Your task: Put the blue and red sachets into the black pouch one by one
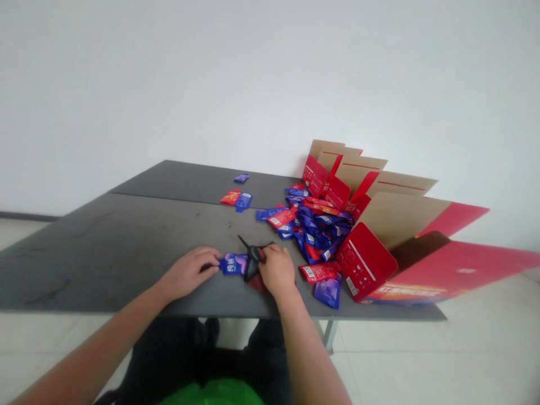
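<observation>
A plain white wall rises behind, edged by a dark skirting board. Pale floor tiles lie beneath the grey two-panel tabletop and its metal leg.

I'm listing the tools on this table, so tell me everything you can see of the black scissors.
The scissors look black throughout, though their material is hard to tell. Two thin points spread apart, one toward the upper left and one toward the right, so they appear open. Their wide middle sits against the end of a blue packet above the table. The right hand grips them and hides part of them, so any finger loops cannot be seen.
</observation>
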The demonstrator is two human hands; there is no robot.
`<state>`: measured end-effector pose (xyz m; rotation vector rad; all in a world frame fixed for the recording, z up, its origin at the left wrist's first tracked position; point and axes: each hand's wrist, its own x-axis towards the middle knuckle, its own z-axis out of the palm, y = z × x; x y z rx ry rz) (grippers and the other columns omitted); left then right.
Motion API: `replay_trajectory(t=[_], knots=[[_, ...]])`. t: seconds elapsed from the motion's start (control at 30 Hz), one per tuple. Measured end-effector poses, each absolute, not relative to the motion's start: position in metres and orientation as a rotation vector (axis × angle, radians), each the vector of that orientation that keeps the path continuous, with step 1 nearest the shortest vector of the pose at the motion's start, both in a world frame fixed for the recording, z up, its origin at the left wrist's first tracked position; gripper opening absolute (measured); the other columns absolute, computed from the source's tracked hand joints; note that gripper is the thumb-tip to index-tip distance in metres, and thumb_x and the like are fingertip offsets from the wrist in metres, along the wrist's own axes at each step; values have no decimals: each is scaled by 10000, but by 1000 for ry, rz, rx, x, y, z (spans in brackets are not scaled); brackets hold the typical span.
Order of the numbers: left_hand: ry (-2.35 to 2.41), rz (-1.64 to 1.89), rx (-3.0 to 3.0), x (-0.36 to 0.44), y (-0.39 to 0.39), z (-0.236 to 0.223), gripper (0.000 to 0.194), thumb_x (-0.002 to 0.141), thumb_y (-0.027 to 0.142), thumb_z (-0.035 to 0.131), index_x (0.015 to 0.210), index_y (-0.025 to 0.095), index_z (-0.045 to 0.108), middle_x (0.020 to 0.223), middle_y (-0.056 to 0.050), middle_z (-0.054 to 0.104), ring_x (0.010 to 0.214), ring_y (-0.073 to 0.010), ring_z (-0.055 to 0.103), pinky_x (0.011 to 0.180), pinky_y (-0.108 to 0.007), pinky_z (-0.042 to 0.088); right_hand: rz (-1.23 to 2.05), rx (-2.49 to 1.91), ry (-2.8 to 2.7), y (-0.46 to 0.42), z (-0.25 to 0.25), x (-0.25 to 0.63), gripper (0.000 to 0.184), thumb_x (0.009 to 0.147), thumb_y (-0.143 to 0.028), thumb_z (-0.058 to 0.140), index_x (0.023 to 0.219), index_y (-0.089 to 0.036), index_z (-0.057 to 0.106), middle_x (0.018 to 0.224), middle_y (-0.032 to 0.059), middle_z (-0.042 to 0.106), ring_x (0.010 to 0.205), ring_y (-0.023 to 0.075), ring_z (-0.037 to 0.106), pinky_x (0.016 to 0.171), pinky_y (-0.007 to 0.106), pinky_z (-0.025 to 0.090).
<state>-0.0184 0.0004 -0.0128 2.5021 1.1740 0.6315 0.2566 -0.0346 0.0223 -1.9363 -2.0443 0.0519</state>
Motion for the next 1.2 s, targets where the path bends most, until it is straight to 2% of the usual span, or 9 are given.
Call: replay_trajectory(t=[0.13, 0.33, 0.47, 0.57, 0.77, 0.93, 1.07, 1.13, 1.2], knots=[[1181, 641, 2505, -19, 2, -14, 231, 983, 410, 567, 980, 251, 735, 1232, -59, 720, 1153, -257, 649, 1042, -418, 501, -71, -2001, -2005, -35, 41, 263, 295, 1055, -313, 494, 995, -186, 753, 1086, 122, 699, 1040, 270, 563, 867, 356, 424], [1215, 632, 2503, -19, 1, -14, 226, 972, 404, 577, 977, 240, 733, 1147, -72, 738, 1108, -271, 661, 1009, -426, 515, 58, -1674, -2218, -32, 38, 213, 277, 1051, -364, 513, 998, -236, 753, 1082, 72, 700, 1032, 241, 557, 913, 344, 423], [1170, 632, 2517, -19, 0, -13, 213, 987, 392, 570, 1009, 248, 725, 1250, -61, 714, 1178, -260, 642, 1053, -426, 493, 87, -1862, -2064, -42, 21, 247, 213, 1025, -309, 552, 985, -235, 747, 1095, 60, 702, 973, 225, 568, 878, 329, 423], [1189, 630, 2515, -19, 0, -14, 210, 980, 405, 582, 1000, 253, 725, 1243, -55, 719, 1165, -262, 649, 1043, -426, 500, 1, -2061, -1914, -60, 17, 277, 195, 1007, -252, 552, 983, -211, 742, 1100, 86, 701, 979, 245, 578, 849, 337, 424], [1191, 606, 2519, -20, 0, -13, 221, 982, 392, 559, 1026, 248, 721, 1262, -67, 717, 1197, -264, 641, 1073, -436, 496, 23, -2065, -1730, -101, 7, 283, 205, 966, -194, 566, 1089, -225, 727, 1195, 72, 695, 1090, 258, 584, 944, 342, 433], [1067, 303, 2532, -35, 7, 5, 295, 970, 398, 573, 1189, 255, 711, 1439, -76, 640, 1345, -264, 582, 1171, -421, 442, 83, -1996, -1632, -114, -1, 284, 237, 940, -178, 575, 1112, -245, 724, 1255, 46, 682, 1133, 253, 570, 964, 341, 439], [966, -7, 2518, -42, 20, 32, 480, 898, 411, 652, 1355, 267, 669, 1555, -84, 560, 1412, -301, 541, 1195, -414, 422, 85, -1987, -1632, -115, 3, 284, 211, 952, -194, 575, 1093, -241, 726, 1226, 48, 687, 1119, 251, 570, 961, 337, 447], [925, -154, 2502, -39, 29, 48, 505, 834, 407, 706, 1315, 254, 708, 1523, -102, 590, 1375, -328, 573, 1169, -417, 443, 90, -1996, -1631, -115, 5, 284, 216, 943, -186, 582, 1098, -240, 723, 1228, 45, 686, 1116, 252, 569, 959, 338, 449], [918, -240, 2481, -32, 37, 61, 419, 760, 402, 757, 1152, 254, 785, 1326, -107, 720, 1221, -343, 671, 1084, -429, 502, 101, -1991, -1628, -115, 5, 284, 228, 931, -172, 588, 1104, -241, 718, 1237, 39, 684, 1124, 251, 566, 953, 336, 452]])
